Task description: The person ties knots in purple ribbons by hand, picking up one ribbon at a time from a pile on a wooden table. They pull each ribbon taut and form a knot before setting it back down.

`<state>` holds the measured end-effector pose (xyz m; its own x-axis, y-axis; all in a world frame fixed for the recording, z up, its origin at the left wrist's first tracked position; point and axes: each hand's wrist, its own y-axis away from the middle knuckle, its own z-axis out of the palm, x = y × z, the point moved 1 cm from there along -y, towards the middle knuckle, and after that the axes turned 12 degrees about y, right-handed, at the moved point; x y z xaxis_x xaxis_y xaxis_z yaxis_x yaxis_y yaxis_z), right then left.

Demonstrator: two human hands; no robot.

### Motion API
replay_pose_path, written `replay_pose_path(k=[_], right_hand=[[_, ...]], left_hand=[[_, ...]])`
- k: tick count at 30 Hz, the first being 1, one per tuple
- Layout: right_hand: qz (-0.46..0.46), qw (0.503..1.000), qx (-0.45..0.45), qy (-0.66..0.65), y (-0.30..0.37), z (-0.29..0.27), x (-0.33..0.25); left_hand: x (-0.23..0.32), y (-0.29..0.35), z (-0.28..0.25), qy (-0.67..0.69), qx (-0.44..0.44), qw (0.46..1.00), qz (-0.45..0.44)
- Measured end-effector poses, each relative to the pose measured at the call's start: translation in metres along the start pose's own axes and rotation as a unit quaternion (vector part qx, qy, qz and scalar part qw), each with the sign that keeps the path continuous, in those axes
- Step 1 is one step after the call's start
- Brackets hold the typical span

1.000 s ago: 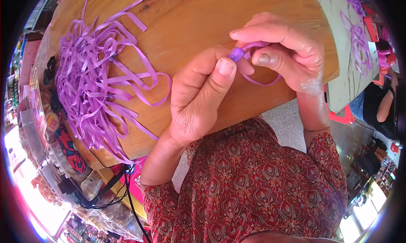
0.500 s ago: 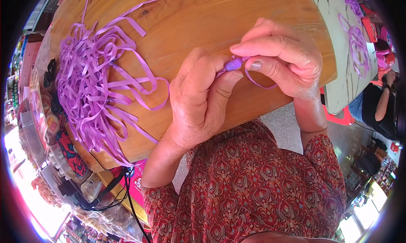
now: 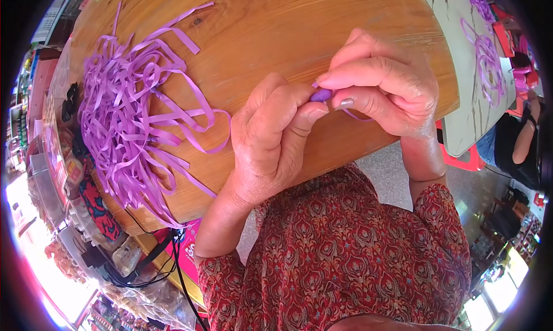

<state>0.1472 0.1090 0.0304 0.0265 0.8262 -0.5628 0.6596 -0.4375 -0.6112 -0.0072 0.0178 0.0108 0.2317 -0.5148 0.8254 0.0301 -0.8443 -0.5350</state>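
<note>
Above the front edge of the wooden table [image 3: 271, 20], my left hand [image 3: 268, 129] pinches a small rounded purple plastic piece [image 3: 321, 95] between thumb and forefinger. To its right my right hand [image 3: 383, 83] is closed in a pinch on a thin purple ribbon [image 3: 358, 117], close against the plastic piece. A short loop of this ribbon shows under the right thumb. Fingertips hide part of the piece and where the ribbon meets it. On the table to the left lies a tangled heap of purple ribbons [image 3: 124, 118], with a few loose ends reaching toward my left hand.
A pale marbled table [image 3: 455, 60] adjoins at the right, with more purple ribbons [image 3: 488, 66] on it. Beyond it sits another person [image 3: 515, 141] in dark clothing. Black cables [image 3: 175, 256] hang by the table's near left corner, beside bags and boxes.
The plastic piece has turned between my fingers and shows less. My right fingertips have closed in on it, and the ribbon loop below my right thumb has become smaller.
</note>
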Motion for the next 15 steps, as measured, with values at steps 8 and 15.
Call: replay_pose_path(k=[8, 15], right_hand=[[0.054, 0.996, -0.041, -0.054, 0.004, 0.003, -0.003], [0.161, 0.977, -0.082, -0.111, 0.009, 0.007, -0.005]], left_hand=[[0.0, 0.002, -0.001, -0.139, -0.026, 0.987, 0.077], [-0.009, 0.006, -0.001, -0.246, -0.049, 0.961, 0.115]])
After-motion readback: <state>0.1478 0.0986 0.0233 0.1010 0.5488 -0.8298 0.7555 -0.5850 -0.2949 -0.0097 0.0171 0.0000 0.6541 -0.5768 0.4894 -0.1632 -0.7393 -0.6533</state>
